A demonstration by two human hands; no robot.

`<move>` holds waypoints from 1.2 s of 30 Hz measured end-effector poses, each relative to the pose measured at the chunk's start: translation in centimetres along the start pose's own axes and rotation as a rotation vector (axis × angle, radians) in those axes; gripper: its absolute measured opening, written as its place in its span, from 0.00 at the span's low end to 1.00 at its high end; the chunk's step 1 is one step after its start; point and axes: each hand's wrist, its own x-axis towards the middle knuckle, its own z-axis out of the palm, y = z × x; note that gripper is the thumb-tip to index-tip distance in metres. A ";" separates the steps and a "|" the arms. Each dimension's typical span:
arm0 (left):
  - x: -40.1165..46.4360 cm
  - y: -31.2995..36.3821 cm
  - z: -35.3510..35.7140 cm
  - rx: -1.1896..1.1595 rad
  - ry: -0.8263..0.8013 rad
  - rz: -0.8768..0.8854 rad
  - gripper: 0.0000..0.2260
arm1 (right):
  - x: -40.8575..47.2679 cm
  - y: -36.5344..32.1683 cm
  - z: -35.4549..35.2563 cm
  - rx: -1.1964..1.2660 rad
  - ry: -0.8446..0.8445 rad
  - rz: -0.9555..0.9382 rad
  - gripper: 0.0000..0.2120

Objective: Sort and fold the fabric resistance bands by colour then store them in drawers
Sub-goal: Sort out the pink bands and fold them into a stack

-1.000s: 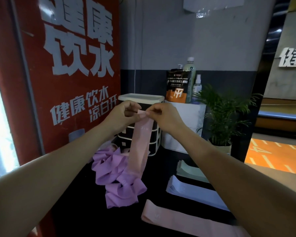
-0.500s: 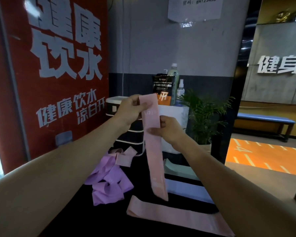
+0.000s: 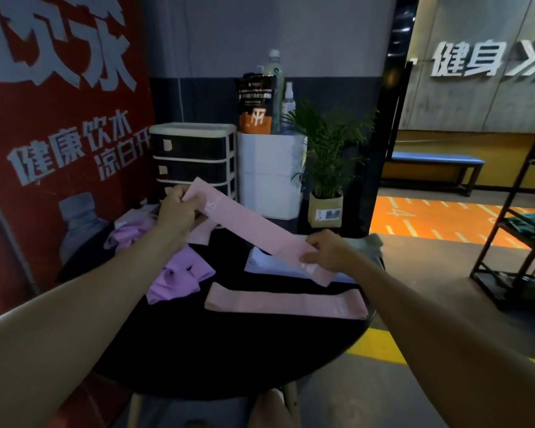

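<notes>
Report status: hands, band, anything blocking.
Left hand and right hand pinch the pink fabric band, stretched flat above the black round table. Nothing blocking.

A pale pink band (image 3: 254, 233) with small white markings is seen above a black round table (image 3: 229, 359). A 2nd pink band (image 3: 286, 305) of the same shade is seen flat on the table. A heap of lilac purple bands (image 3: 179, 276) is seen at the left, and a light lavender-blue band (image 3: 269, 267) is seen behind the pink ones. The drawer unit (image 3: 195, 162) is shown with a cream white frame and black drawer fronts. The wall panel (image 3: 59, 118) is coloured red with grey-white characters. A black and orange pouch (image 3: 255, 103) is seen on a white box (image 3: 269, 174). The plant (image 3: 325, 143) is green, in a yellowish pot. The floor (image 3: 445, 223) is painted orange with pale lines.
</notes>
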 end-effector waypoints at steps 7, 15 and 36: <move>-2.4 -5.4 -1.0 0.156 0.036 -0.125 0.12 | -3.7 4.2 1.3 0.330 0.143 0.314 0.14; -5.1 -8.6 -1.5 0.629 -0.010 -0.084 0.12 | -5.8 6.5 2.0 0.323 0.352 0.469 0.14; -7.8 -12.9 -3.3 0.810 -0.047 0.032 0.08 | -6.8 7.7 7.3 0.021 0.590 0.418 0.09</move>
